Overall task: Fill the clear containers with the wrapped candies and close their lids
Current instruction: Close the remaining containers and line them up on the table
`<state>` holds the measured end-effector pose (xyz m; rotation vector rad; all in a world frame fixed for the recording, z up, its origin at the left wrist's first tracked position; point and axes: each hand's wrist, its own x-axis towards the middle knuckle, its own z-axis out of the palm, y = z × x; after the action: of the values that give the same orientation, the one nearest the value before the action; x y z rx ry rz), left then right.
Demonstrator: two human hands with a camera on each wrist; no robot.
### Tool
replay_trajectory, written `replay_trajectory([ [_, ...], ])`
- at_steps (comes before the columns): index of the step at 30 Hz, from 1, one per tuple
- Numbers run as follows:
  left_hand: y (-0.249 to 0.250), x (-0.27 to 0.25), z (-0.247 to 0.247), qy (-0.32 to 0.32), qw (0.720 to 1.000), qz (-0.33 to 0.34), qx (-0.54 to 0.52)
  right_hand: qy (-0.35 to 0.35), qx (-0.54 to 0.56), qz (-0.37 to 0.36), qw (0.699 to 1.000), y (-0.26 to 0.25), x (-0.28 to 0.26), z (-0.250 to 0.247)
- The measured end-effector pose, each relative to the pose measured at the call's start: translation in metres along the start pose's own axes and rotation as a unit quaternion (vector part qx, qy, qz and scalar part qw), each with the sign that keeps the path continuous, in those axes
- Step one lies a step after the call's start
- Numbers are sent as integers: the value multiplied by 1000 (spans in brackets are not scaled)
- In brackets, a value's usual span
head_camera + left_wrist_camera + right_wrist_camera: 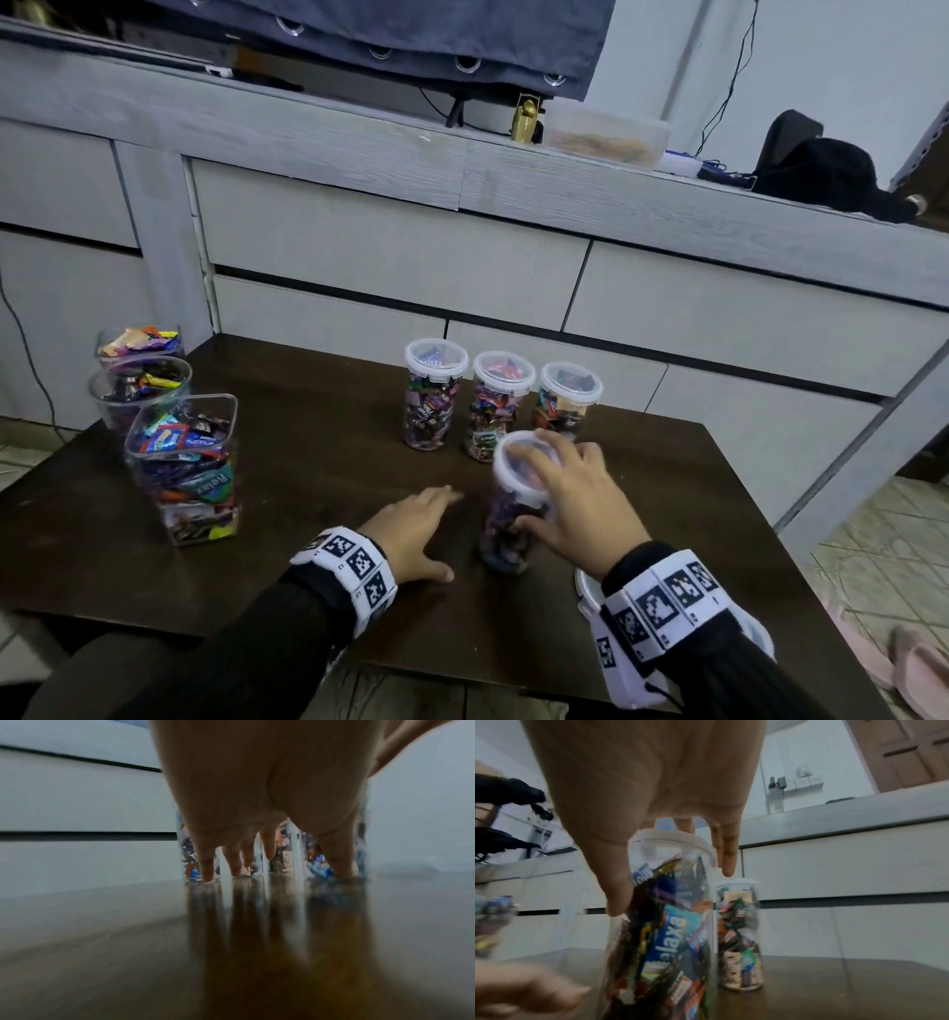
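The lidded container [513,506] under the right hand [580,501] stands on the dark table [318,462] near the person's edge, just in front of a row of three closed containers [500,403] that line the far side. It is packed with wrapped candies [664,933] almost to the top, and its white lid [672,841] sits on the rim; whether the side clips are snapped down cannot be told from these views. The right hand drapes over it from above, fingers [727,854] laid over the lid and running down the far side, thumb [618,892] pressed along the near wall of the clear body, so the grasp looks meant both to press the lid home and to steady or shift the tall, narrow container, which seems to lean slightly toward the person. The left hand [416,529] lies flat and spread on the table just left of the container, holding nothing, fingertips [208,870] touching the wood; it probably braces the body and waits to help. At the table's left edge stand three open tubs [179,462] of loose candies, well apart from the work, which fits their use as the supply. A further white lid [590,591] shows partly under the right wrist near the front edge, likely kept for another container. With three jars shut and this one full, the job looks near its end.
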<state>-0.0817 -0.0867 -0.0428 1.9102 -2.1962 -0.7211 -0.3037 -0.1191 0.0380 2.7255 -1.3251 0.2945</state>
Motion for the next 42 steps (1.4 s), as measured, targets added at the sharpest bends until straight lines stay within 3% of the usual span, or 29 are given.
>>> replay_trajectory([
  [3,-2,-4,9,-65,992,-48,94,-15,-50,92,994,30,0,-2],
  [8,1,-4,13,-84,988,-72,109,-9,-7,231,973,83,21,-1],
  [14,-2,-4,14,-85,988,-71,104,0,-5,288,957,112,66,7],
  [20,-3,-3,11,-82,989,-78,96,-10,1,313,950,116,75,11],
  [23,-2,-6,-1,-10,991,-74,113,7,30,345,938,111,64,8],
  [27,-7,-19,-39,211,961,-76,160,88,5,335,938,102,32,4],
  [30,-21,-34,-78,378,900,-104,191,27,-10,319,947,96,11,8],
  [32,-35,-44,-100,413,871,-169,204,10,1,320,947,92,2,11],
  [34,-50,-53,-115,367,862,-274,218,-33,10,308,951,90,-5,15],
  [37,-67,-65,-120,271,857,-373,230,-175,10,280,944,85,-13,25],
  [39,-73,-70,-115,228,862,-387,235,-246,-5,269,931,80,-18,33],
  [42,-75,-78,-106,219,870,-368,244,-295,-30,261,918,74,-26,44],
])
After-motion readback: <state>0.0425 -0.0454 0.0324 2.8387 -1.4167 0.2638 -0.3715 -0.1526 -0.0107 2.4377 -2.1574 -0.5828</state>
